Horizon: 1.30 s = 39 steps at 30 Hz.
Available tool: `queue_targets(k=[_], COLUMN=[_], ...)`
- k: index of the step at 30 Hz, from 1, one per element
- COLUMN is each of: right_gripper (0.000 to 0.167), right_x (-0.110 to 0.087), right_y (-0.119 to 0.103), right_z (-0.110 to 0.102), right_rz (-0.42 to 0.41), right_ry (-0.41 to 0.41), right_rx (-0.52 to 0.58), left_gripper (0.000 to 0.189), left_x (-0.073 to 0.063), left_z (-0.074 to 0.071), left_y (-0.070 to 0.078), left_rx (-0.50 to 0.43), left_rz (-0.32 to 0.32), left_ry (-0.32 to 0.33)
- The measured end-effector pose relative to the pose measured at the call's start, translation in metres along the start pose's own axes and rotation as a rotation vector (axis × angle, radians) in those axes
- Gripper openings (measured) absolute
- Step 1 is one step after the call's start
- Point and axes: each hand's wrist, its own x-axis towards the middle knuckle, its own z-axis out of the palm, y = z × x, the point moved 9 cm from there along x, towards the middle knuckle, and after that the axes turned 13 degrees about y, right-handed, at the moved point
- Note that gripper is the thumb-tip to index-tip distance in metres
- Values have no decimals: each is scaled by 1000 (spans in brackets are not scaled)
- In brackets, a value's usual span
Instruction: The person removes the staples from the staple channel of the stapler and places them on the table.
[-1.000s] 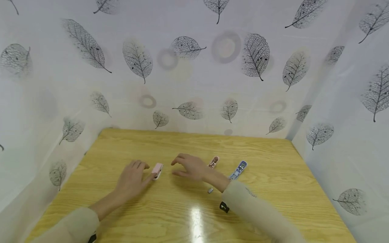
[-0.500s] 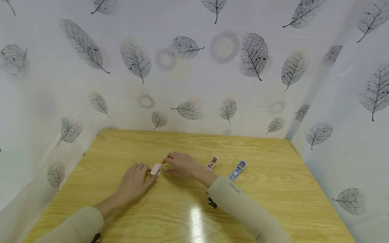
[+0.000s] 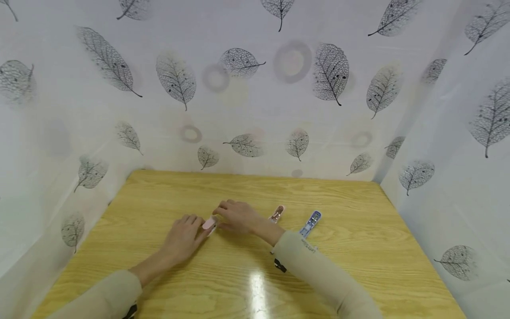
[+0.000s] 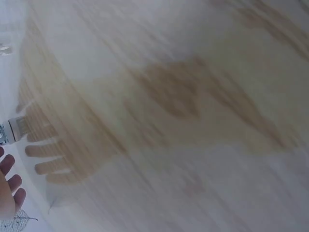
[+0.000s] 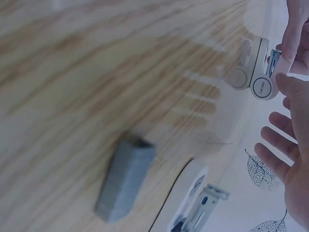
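Note:
A small pink and white stapler (image 3: pixel 209 223) is between the two hands, left of the table's middle. My left hand (image 3: pixel 184 239) grips its near side with thumb and fingers. From the right, my right hand (image 3: pixel 239 217) pinches its far end with thumb and index finger. In the right wrist view, the right hand (image 5: pixel 294 140) has its thumb at the round end of the stapler (image 5: pixel 262 87), the other fingers spread out. The left wrist view shows part of the stapler (image 4: pixel 13 129) at the left edge, above a hand's fingertips.
Beyond the right forearm lie a spread pink stapler (image 3: pixel 276 214) and a spread blue stapler (image 3: pixel 311 223). A grey strip of staples (image 5: pixel 125 179) rests near the right wrist. The wooden table (image 3: pixel 338 274) is enclosed by leaf-patterned curtains (image 3: pixel 247 102).
My right hand has moved left to meet the stapler. The stapler has shifted slightly right and turned, its pink top now at a different angle from the white base.

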Motion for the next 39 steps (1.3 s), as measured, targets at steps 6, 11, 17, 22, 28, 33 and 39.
queue_targets(k=[6,11,17,22,28,33,39], right_gripper=[44,35,30,31,37,36,35], right_x=[-5,-13,-19,-21,-20,-19,-17], right_y=[0,-2,-1,2,1,-5,-9], right_z=[1,-1,-3,-3,-2,0,2], right_rz=[-16,-76,-75,-35,0,-57,-87], right_ry=[-25,26,50,35,64,95,98], right_rx=[-25,-35,-3,31,111,94,71], left_gripper=[24,24,30,32,30,26,26], left_x=[2,4,1,-5,-6,-6,-5], left_z=[8,9,10,14,15,13,12], left_y=[12,20,18,11,10,10,10], left_rx=[-17,-49,-93,-147,-182,-163,-165], left_rz=[18,15,-56,-169,-240,-266,-292], left_ry=[-18,-9,-10,7,66,91,76])
